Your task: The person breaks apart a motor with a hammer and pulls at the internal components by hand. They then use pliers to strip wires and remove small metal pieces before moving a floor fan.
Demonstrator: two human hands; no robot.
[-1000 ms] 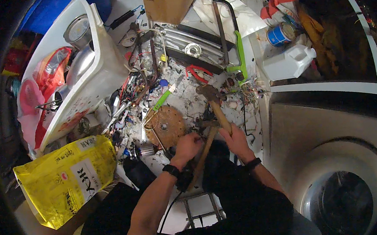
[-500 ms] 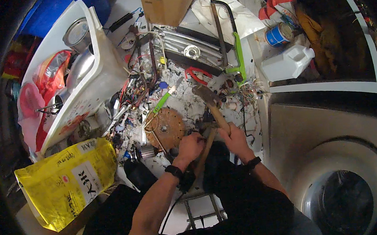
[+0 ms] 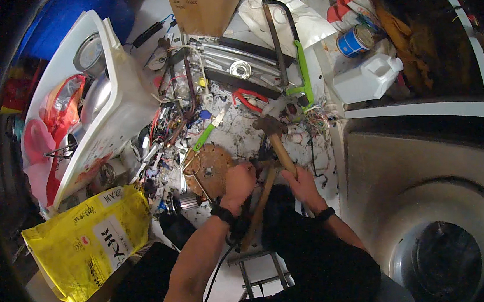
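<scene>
My right hand (image 3: 304,187) is wrapped round the wooden handle of a hammer (image 3: 282,151), whose rusty head points away from me above the floor. To its left, my left hand (image 3: 240,183) is closed with the knuckles up; whatever its fingers hold is hidden. Between my hands a second wooden handle (image 3: 261,206) slants down toward my knees, joined to a dark metal piece at its upper end. Beside my left hand lies a round, rusty saw blade (image 3: 211,158). A green-handled knife (image 3: 210,132) lies just beyond it.
A hacksaw (image 3: 302,68), red-handled pliers (image 3: 249,99) and metal strips (image 3: 230,59) lie farther off. At left stand a white tub (image 3: 127,75) and a yellow bag (image 3: 85,240). A white jug (image 3: 369,80), a blue can (image 3: 355,42) and a metal drum-like machine (image 3: 423,172) are at right.
My left hand has moved slightly away from me and to the left, nearer the saw blade. The hammer head has swung slightly to the right, still in my right hand.
</scene>
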